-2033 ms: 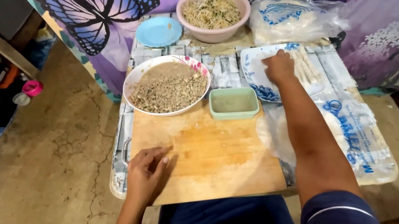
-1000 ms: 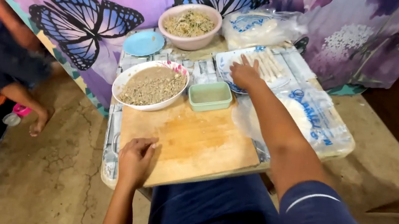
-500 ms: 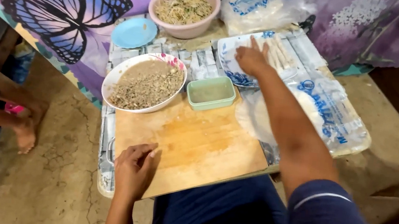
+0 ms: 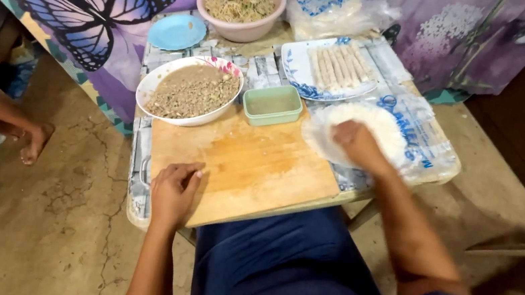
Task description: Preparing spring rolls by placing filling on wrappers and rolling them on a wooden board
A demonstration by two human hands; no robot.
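My left hand (image 4: 173,191) rests loosely curled on the near left corner of a wooden cutting board (image 4: 253,163), holding nothing. My right hand (image 4: 355,144) lies on a stack of thin white round wrappers (image 4: 380,126) that sits on a clear plastic bag at the table's right side; whether it grips one I cannot tell. Behind the wrappers a blue-patterned plate (image 4: 300,64) carries several finished pale rolls (image 4: 339,65). A white bowl of brown minced filling (image 4: 190,91) stands at the board's far left, beside a small green rectangular dish (image 4: 272,104).
A pink bowl of shredded filling (image 4: 241,6), a small blue plate (image 4: 176,31) and a clear bag of wrappers (image 4: 335,5) stand at the table's back. A butterfly-print cloth hangs behind. Another person's leg and bare foot (image 4: 33,141) are on the cracked floor at left.
My right hand has drawn back from the plate of rolls and come down on the stack of wrappers. My left hand has stayed on the board.
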